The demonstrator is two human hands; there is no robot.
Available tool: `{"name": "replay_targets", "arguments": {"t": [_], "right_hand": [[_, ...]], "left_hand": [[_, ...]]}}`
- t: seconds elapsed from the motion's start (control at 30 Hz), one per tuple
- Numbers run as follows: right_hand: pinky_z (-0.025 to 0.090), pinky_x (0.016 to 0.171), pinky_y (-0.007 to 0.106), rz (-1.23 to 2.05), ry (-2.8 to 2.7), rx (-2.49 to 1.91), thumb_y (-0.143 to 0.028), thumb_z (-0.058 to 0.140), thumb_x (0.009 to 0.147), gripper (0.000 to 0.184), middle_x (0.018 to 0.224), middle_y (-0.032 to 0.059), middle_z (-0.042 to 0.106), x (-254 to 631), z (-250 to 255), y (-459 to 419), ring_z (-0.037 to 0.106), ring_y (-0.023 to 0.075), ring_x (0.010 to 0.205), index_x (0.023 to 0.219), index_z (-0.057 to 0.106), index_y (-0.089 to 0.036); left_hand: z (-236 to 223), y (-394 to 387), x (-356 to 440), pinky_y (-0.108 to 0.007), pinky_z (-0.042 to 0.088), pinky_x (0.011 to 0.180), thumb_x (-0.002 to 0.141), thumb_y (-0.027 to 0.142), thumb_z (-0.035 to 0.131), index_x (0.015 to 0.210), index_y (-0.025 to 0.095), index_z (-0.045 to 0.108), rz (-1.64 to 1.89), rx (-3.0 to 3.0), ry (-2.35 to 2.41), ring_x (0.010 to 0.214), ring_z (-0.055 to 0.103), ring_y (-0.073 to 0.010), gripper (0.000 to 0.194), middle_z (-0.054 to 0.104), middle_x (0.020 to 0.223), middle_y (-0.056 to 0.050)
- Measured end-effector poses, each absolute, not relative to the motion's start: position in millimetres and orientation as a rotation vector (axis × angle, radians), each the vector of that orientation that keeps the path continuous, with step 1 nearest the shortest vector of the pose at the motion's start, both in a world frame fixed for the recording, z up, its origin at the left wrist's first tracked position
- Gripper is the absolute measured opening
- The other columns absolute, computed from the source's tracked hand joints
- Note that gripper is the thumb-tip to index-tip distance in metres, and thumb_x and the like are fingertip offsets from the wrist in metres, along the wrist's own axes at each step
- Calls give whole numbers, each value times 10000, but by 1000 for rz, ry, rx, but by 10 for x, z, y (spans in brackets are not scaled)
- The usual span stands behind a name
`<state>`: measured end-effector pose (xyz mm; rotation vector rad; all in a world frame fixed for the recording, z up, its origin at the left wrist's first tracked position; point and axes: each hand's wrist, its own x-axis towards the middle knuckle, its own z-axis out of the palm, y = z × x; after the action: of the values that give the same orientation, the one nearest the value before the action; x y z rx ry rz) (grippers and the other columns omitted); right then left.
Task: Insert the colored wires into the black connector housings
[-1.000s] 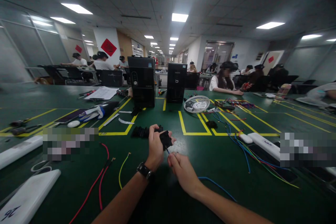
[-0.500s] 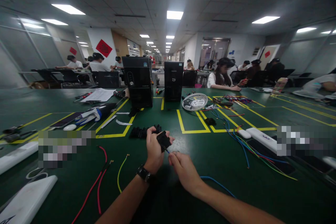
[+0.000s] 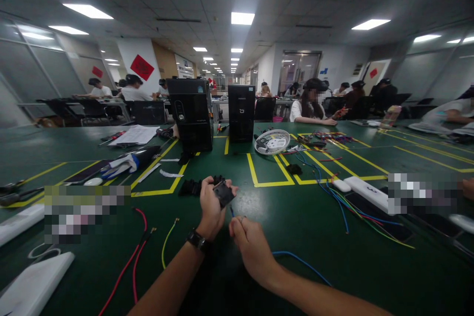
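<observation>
A small black block-shaped part [image 3: 224,194] is gripped in my left hand [image 3: 210,206], its fingers closed around the sides and one face tipped toward me. Just below it, my right hand [image 3: 252,242] pinches a blue wire [image 3: 301,259] close to its end. The wire's tip points up at the lower edge of the block; whether the two touch I cannot tell. Its length runs out behind my right hand across the table. Beyond my left hand lies a row of similar black parts [image 3: 190,187], partly hidden by the fingers.
Red wires [image 3: 138,252] and a yellow-green wire [image 3: 168,242] lie to the left. Two black computer towers [image 3: 190,116] stand ahead, beside a white basket [image 3: 272,141]. More coloured wires and a white power bank [image 3: 370,194] are at right. A person [image 3: 311,103] sits across the table.
My right hand has drawn slightly down from the block, showing more space between it and my left hand. The block has turned, with more of its face visible. The whole view shifted slightly.
</observation>
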<state>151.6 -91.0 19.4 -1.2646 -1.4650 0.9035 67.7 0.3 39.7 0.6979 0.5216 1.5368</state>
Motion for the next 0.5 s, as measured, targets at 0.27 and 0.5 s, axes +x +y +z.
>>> {"name": "replay_targets", "arguments": {"t": [0.27,0.5], "right_hand": [[183,381,201,1371,-1134,-909,-478,423,884,346,445,-102,295,1691,292,-875,236,65,377,680,429,-199],[131,370,203,1941,-879,-561,-462,410,834,391,392,-114,191,1888,375,-823,109,59,339,577,240,-221]], "left_hand": [[330,29,570,-323,502,580,823,389,498,934,221,425,1350,887,658,548,619,-173,215,625,673,-2],[155,41,647,-250,439,533,833,484,480,758,184,527,1300,1340,859,560,595,-183,313,627,602,-43]]}}
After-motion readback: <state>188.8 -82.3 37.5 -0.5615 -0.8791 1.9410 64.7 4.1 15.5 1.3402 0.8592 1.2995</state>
